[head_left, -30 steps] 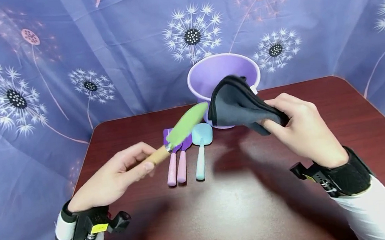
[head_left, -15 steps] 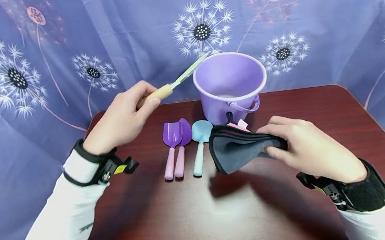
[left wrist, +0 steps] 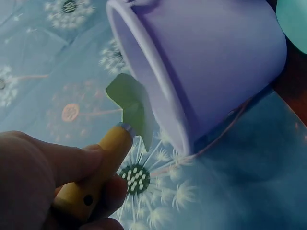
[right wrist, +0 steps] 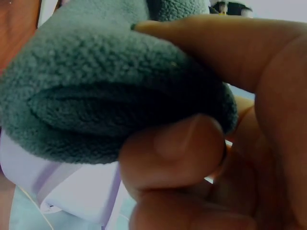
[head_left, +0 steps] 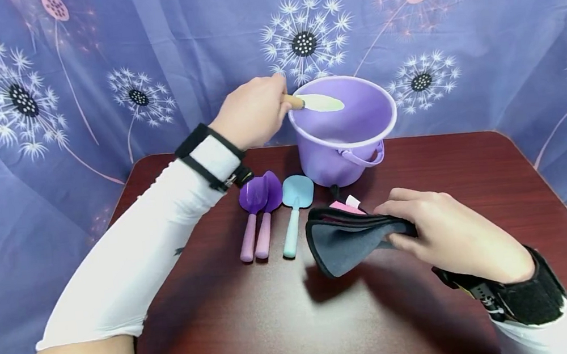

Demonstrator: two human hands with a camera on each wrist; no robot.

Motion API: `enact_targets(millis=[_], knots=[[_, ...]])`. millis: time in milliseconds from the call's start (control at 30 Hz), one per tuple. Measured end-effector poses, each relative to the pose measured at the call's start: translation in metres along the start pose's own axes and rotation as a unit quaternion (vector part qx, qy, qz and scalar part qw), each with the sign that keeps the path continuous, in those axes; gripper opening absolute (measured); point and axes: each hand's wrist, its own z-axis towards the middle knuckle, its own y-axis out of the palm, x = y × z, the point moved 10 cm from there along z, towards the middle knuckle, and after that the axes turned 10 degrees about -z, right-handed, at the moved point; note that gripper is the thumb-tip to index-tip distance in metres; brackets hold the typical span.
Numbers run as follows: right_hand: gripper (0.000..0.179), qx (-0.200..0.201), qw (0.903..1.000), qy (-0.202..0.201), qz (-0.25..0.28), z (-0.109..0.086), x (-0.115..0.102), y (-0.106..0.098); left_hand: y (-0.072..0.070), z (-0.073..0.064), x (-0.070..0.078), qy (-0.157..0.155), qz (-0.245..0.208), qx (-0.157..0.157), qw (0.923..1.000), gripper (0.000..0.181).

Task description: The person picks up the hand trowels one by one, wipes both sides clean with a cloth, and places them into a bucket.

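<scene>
My left hand (head_left: 254,114) grips the wooden handle of a small green garden trowel (head_left: 325,103). In the head view the blade lies over the mouth of a purple bucket (head_left: 325,164); the left wrist view shows the trowel blade (left wrist: 132,105) beside the bucket rim (left wrist: 158,72). My right hand (head_left: 442,233) pinches a folded grey fleece cloth (head_left: 349,245) with black edging, above the table in front of the bucket. Pink fabric and a white tag show behind its top edge. In the right wrist view the cloth (right wrist: 91,67) bunches between thumb and fingers.
Two purple hand shovels with pink handles (head_left: 254,219) lie left of the bucket, overlapping. Beside them is a light blue scoop (head_left: 296,198). A blue curtain with dandelions (head_left: 198,37) hangs close behind the dark red table (head_left: 467,165).
My left hand has carried the trowel up and right to the bucket's mouth. My right hand has lowered the cloth from in front of the bucket toward the near table.
</scene>
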Motion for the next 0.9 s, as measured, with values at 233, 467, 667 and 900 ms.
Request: enact_targets(millis=[233,467,667,900], knots=[[0.027,-0.003,1.0,-0.005,0.006,0.0,-0.003,0.006,0.03,0.036,0.016,-0.011,0.057,-0.038,0.9976,0.034],[0.025,-0.023,0.9997,-0.003,0.008,0.002,-0.003,0.013,0.06,0.056,0.021,-0.006,0.132,-0.064,0.9892,0.034],[0.027,-0.032,0.9995,-0.004,-0.004,0.003,-0.004,0.015,0.072,0.068,0.022,-0.019,0.151,-0.062,0.9865,0.029],[0.027,-0.043,0.9991,-0.003,-0.003,0.003,-0.005,0.019,0.084,0.079,0.022,-0.022,0.145,-0.064,0.9871,0.02]])
